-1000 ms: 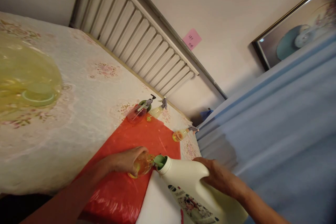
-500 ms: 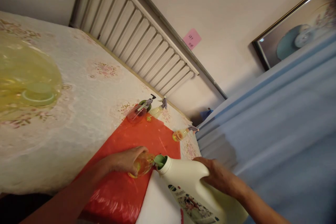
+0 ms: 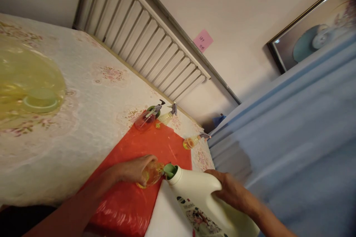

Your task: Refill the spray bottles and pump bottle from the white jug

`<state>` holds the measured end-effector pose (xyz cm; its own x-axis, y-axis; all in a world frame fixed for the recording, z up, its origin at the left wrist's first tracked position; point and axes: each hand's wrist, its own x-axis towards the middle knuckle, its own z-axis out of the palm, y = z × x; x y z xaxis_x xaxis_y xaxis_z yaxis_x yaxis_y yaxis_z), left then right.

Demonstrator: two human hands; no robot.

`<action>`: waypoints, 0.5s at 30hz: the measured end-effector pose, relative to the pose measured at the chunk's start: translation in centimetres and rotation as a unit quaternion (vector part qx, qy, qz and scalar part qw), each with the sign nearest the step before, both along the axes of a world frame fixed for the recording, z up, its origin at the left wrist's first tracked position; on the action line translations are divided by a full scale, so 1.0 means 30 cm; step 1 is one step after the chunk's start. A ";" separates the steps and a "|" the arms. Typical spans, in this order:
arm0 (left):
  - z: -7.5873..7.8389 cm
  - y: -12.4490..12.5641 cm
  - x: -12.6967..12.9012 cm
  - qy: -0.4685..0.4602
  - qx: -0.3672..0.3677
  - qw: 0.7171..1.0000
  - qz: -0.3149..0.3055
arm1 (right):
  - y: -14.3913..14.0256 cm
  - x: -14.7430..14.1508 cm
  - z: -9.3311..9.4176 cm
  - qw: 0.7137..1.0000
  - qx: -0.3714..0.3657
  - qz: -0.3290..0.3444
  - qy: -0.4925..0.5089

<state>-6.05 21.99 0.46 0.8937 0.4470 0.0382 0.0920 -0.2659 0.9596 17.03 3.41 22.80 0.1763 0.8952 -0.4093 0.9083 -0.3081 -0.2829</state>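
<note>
Left hand (image 3: 136,169) stays clenched around small amber bottle (image 3: 151,173) on red sheet (image 3: 144,155), right hand (image 3: 232,192) grasping white jug (image 3: 200,200), its green spout (image 3: 169,170) just beside left fingertips; jug dipped slightly lower than before.

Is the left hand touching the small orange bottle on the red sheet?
Touching. In the head view the left hand wraps its fingers around the small orange bottle, with no gap visible, on the red sheet.
</note>
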 end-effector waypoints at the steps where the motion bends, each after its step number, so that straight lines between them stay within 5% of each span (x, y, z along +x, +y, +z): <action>1: -0.001 0.000 0.000 -0.002 -0.001 1.000 -0.003 | -0.006 0.000 -0.007 1.000 0.003 -0.006 0.007; 15: -0.021 -0.003 0.008 -0.030 0.004 0.999 0.010 | 0.016 0.117 -0.065 0.978 0.143 -0.132 0.078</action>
